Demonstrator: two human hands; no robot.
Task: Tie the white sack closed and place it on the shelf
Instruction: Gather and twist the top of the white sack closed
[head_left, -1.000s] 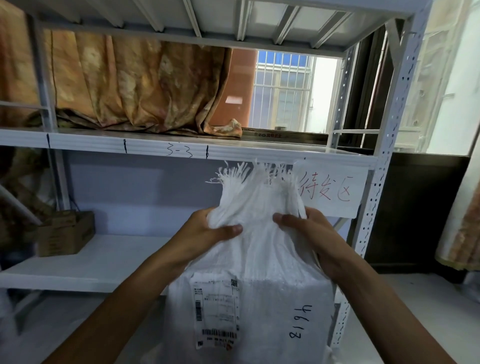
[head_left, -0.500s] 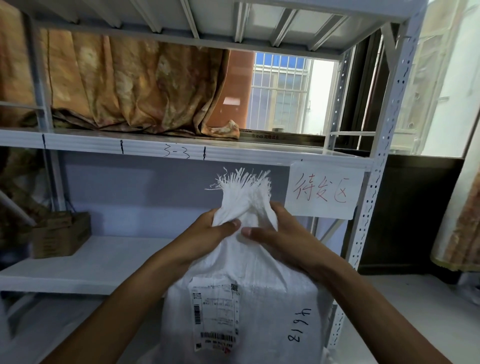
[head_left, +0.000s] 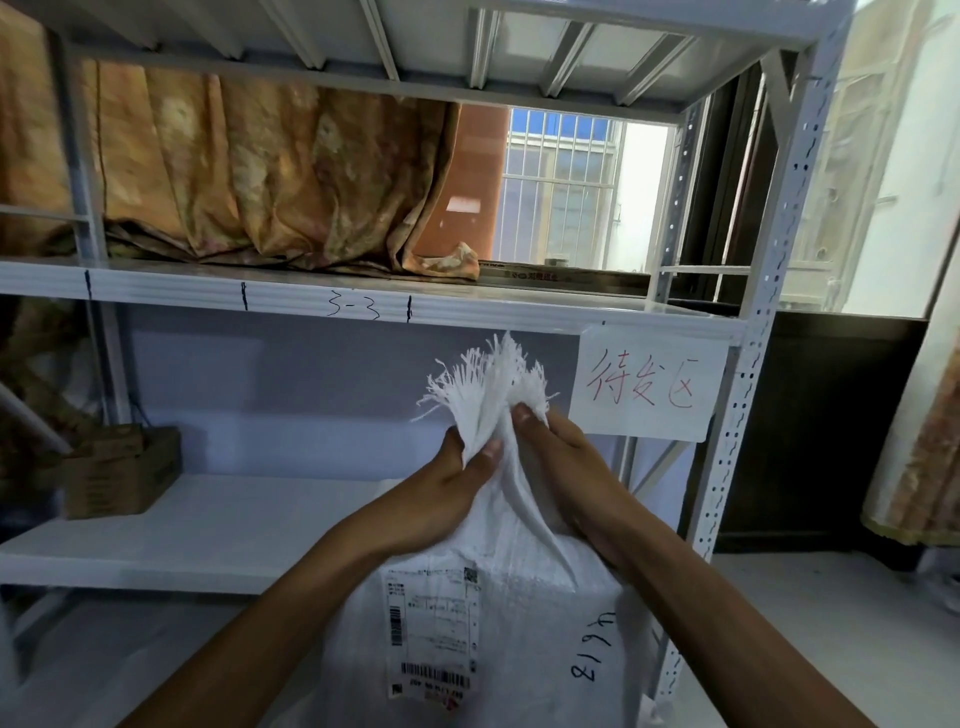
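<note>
both hands pinching white sack (head_left: 483, 623) neck, seemingly untied

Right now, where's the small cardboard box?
In the head view the cardboard box sits at the far left of the lower shelf, well left of the white sack both hands are gathering.

White woven sack (head_left: 498, 613), upright before the white metal shelf (head_left: 218, 525), mouth gathered into a frayed-edged neck, not yet tied; printed shipping label and handwritten black number on front.
</note>
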